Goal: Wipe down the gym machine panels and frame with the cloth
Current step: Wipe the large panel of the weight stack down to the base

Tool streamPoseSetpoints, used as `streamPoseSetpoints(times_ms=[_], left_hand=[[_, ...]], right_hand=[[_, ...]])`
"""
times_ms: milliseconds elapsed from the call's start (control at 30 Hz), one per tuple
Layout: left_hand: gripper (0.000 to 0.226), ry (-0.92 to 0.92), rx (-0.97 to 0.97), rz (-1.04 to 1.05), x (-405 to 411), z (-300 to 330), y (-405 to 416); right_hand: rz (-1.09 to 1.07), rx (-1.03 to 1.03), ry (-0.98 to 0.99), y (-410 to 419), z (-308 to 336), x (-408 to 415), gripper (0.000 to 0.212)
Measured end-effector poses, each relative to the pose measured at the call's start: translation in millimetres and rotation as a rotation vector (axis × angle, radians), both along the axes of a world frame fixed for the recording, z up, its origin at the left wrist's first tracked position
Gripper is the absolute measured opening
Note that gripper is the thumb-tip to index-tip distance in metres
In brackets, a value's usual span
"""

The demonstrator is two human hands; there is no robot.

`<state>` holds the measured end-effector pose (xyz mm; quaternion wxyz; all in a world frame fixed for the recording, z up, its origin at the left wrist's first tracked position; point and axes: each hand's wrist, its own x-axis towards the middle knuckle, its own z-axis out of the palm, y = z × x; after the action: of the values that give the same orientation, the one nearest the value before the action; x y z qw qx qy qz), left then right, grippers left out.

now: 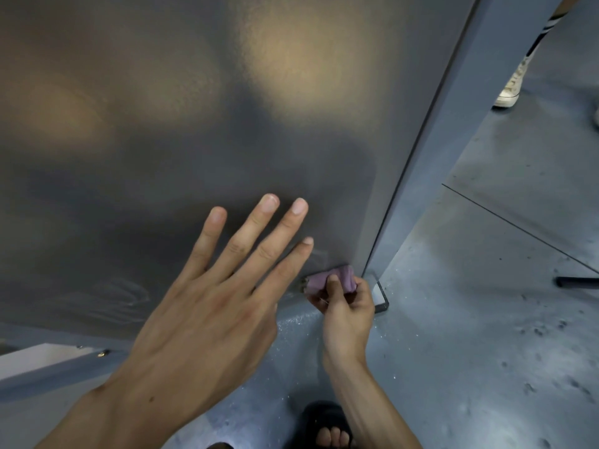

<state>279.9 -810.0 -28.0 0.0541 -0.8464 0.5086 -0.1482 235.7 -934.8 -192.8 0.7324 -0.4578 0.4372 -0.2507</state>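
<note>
Your right hand (345, 306) grips the cloth (330, 280), a small purple wad bunched into a roll, pressed at the lower right corner of the dark grey panel (194, 124). Your left hand (214, 286) lies open, fingers spread straight over the panel.

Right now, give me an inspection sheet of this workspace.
Surface: dark grey machine panel, faint wipe streaks near its lower edge.
Job's things: purple cloth, bunched, at the panel's bottom right corner beside the grey frame post.
Clutter: nothing seen.
Grips: left hand open, fingers spread against or just off the panel; right hand grips the cloth.
Cables: nothing seen.
Surroundings: speckled grey floor; wearer's sandalled foot at the bottom; another person's white sneaker top right.
</note>
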Motion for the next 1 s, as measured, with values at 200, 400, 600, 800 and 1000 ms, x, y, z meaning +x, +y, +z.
streamPoseSetpoints(times_ms=[200,400,600,800,1000], left_hand=[[0.08,-0.008,-0.012,0.002,0,-1,-1],[0.081,-0.012,-0.005,-0.001,0,0,-1],[0.081,-0.011,-0.004,0.005,1,1,-2],[0.081,-0.013,-0.005,-0.004,0,1,-1],[0.082,-0.014,-0.001,-0.003,2,2,-1]], right_hand=[[0.029,-0.117,-0.178,-3,31,-4,0.008],[-0.015,0.048,-0.052,-5,14,-4,0.005],[-0.021,-0.013,-0.221,-3,47,4,0.013],[-0.011,0.032,-0.125,-1,29,-6,0.005],[-0.002,-0.057,-0.189,0,52,1,0.011]])
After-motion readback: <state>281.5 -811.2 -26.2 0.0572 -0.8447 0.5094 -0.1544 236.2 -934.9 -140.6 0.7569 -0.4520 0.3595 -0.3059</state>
